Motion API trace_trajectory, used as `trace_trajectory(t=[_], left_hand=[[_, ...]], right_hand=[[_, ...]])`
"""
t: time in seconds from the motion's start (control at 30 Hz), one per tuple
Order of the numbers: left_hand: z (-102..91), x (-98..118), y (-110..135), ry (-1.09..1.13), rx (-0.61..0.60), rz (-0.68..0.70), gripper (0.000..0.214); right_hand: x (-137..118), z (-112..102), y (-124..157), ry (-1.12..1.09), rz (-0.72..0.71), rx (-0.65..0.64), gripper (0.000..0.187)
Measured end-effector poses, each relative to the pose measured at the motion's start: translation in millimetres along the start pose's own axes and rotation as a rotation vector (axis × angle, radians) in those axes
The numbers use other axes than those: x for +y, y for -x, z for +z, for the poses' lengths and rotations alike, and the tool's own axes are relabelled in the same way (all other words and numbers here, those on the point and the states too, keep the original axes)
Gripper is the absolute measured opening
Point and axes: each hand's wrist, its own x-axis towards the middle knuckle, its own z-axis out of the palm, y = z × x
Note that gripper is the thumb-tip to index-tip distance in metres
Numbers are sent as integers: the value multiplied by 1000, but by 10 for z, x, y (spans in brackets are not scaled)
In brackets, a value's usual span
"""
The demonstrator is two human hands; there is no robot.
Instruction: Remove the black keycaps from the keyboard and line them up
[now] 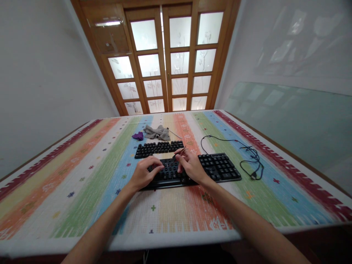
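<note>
- Pinched in the right hand (pixel 190 167), a thin tool (pixel 180 153) points over the keyboard (pixel 220 167).
- Left hand (pixel 143 174) rests flat on its keys, grasping nothing.
- Behind the keyboard lie a second keyboard (pixel 158 148) and a grey cloth (pixel 157 132).

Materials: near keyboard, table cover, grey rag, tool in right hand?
Near keyboard: black plastic, matte, slight sheen. Table cover: likely woven fabric, weave texture shows. Grey rag: soft cloth, crumpled folds; fibre unclear. Tool in right hand: thin, too small to tell.
</note>
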Motion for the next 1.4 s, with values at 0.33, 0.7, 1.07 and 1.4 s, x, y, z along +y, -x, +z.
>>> trace_trajectory(t=[0.33, 0.7, 1.07, 1.4], left_hand=[[7, -68, -38, -123, -91, -56, 27], [5, -176, -12, -140, -345, -11, 24], [-48, -194, -138, -129, -357, 33, 12], [-90, -691, -366, -436, -116, -24, 9]], right_hand=[[11, -44, -7, 43, 4, 45, 35], [16, -113, -33, 54, -3, 90, 37], [22, -136, -22, 43, -32, 98, 34], [-7, -135, -14, 34, -22, 101, 36]])
